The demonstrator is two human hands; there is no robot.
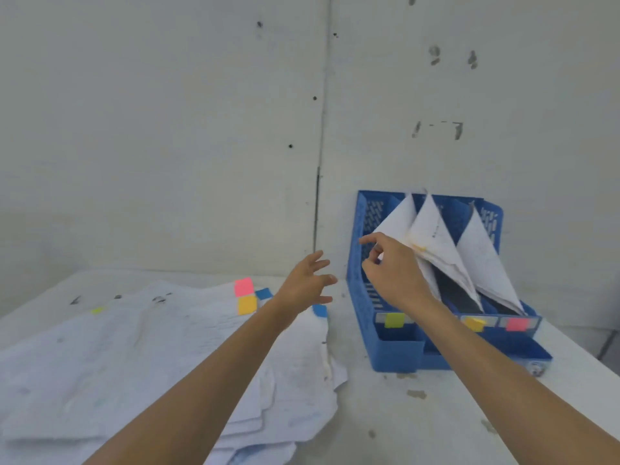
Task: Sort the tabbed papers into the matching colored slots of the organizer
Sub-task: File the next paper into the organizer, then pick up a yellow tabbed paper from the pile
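A blue organizer (365,307) stands on the table at the right, its slots marked with a green tab (395,320), an orange tab (473,323) and a pink tab (517,324). White papers (432,229) stand tilted in its slots. My right hand (391,266) is at the leftmost papers in the organizer, fingers curled beside their edge. My left hand (307,280) hovers with fingers spread over the far edge of a spread pile of white papers (134,357). That pile shows pink (244,286), orange (247,305), blue (319,310) and yellow (97,310) tabs.
The white table (419,424) ends against a pale wall (167,129) behind; its right edge runs diagonally past the organizer. The paper pile covers the table's left half.
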